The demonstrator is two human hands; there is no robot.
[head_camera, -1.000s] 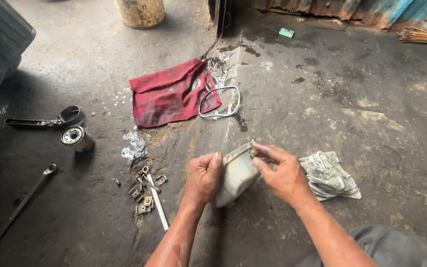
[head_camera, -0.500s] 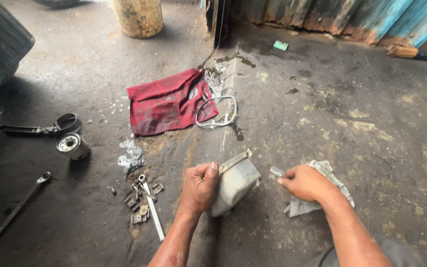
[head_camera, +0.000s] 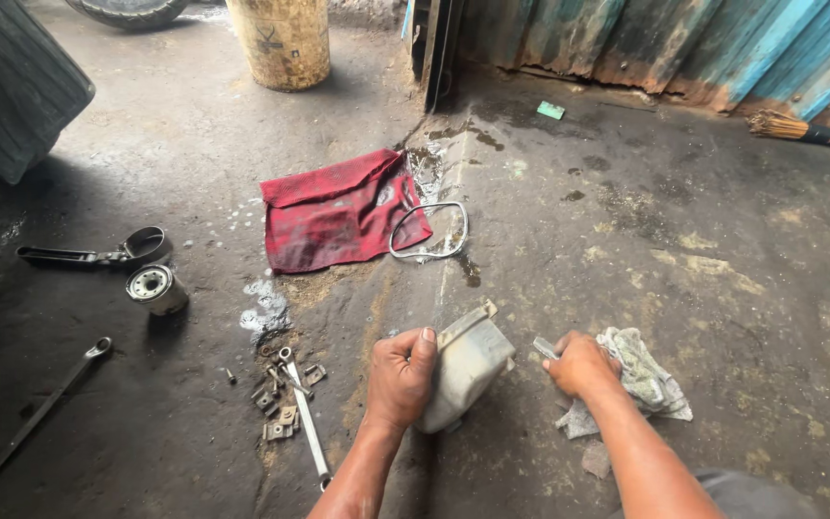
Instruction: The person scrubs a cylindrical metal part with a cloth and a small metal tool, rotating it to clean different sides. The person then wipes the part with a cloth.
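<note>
Head camera looks down at a grimy concrete floor [head_camera: 684, 250], damp and oil-stained. The left hand [head_camera: 401, 377] is clamped on the side of a pale grey metal cover [head_camera: 468, 363], a rounded, dish-like casting stood on its edge just ahead of the person. The right hand [head_camera: 580, 365] is closed on a crumpled grey rag [head_camera: 647, 377] lying beside the cover, with a small flat metal piece [head_camera: 544, 347] poking out from the fist. This looks like a wiping or cleaning step; the next move would call for a steady left grip and a firm hold on the cloth. Nearby lie a red cloth [head_camera: 338, 211], a thin wire-like gasket loop [head_camera: 427, 231], scattered bolts [head_camera: 280, 394], a long spanner [head_camera: 26, 423] and a cylindrical oil filter [head_camera: 156, 287].
</note>
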